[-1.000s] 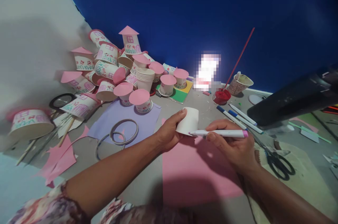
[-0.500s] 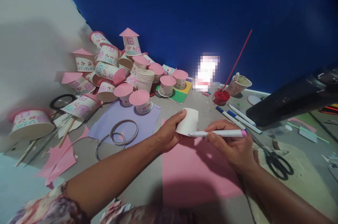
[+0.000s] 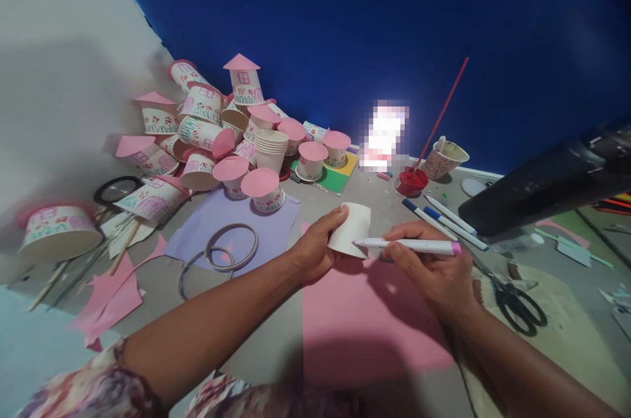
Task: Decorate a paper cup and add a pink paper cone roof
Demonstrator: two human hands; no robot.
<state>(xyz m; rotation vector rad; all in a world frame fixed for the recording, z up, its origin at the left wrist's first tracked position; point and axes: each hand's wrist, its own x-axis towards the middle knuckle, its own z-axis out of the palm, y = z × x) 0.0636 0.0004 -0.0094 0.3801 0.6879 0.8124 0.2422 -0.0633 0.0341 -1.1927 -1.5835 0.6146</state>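
Observation:
My left hand [image 3: 318, 244] is closed around a plain white paper cup [image 3: 352, 227], thumb on its near side, the cup tilted over a pink paper sheet [image 3: 374, 339]. Between the fingers and thumb of my right hand [image 3: 431, 267] is a white felt-tip marker [image 3: 414, 246] with a pink end. The marker's tip meets the cup's side near its lower edge. I cannot make out any drawn line there. Both hands are just above the pink sheet.
Left, decorated cups with pink cone roofs [image 3: 261, 185] are piled by a cup stack [image 3: 270, 148]. Tape rings [image 3: 231, 247] lie on purple paper [image 3: 192, 227]. Scissors [image 3: 520, 306], markers [image 3: 428, 217], a red pot [image 3: 411, 181] and a black cylinder [image 3: 532, 181] are at right.
The marker's tip has moved slightly up the cup's side from near its rim edge. My left hand and the cup have barely shifted.

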